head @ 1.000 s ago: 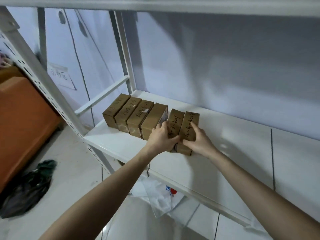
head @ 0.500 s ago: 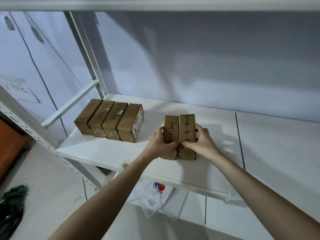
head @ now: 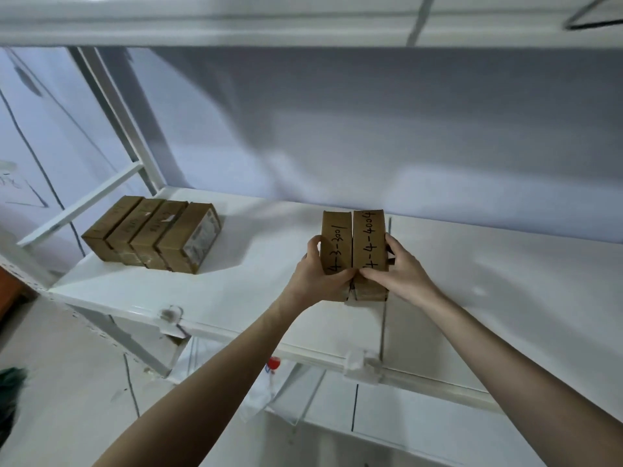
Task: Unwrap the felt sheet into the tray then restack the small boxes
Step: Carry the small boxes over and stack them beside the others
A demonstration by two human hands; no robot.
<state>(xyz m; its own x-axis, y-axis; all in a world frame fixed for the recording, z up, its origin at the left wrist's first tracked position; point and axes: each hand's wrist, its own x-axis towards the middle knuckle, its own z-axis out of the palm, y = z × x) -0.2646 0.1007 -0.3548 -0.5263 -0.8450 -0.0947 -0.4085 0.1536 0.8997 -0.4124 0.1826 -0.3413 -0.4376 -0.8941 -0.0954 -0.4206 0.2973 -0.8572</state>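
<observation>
Fingers (head: 312, 246) of the left hand (head: 313, 278) curl around the left side of a pair of small brown cardboard boxes (head: 352, 254), with the thumb lying across the near end of the top faces; the right hand (head: 401, 274) mirrors it, fingers wrapped round the right side and thumb meeting the left thumb at the seam. Both hands are closed on the pair, pressing the two boxes together side by side.

At the left of the frame, a row of four similar brown cardboard boxes (head: 151, 235) stands on the white metal shelf (head: 256, 281), packed side to side and touching, with faint handwriting on their tops and a printed label on the right-hand end box. This row sits well apart from the held pair.

In the centre of the frame, the left box of the pair reads "4-3-3001" in black marker and the right one "4-4-4004". Whether their undersides touch the shelf cannot be told. A thin dark seam in the shelf surface runs just right of them.

Both bare forearms reach up from the lower edge of the frame. Below the shelf's front lip, a white plastic bag with red and blue print (head: 266, 382) shows at lower centre. Neither a felt sheet nor a tray is in view.
</observation>
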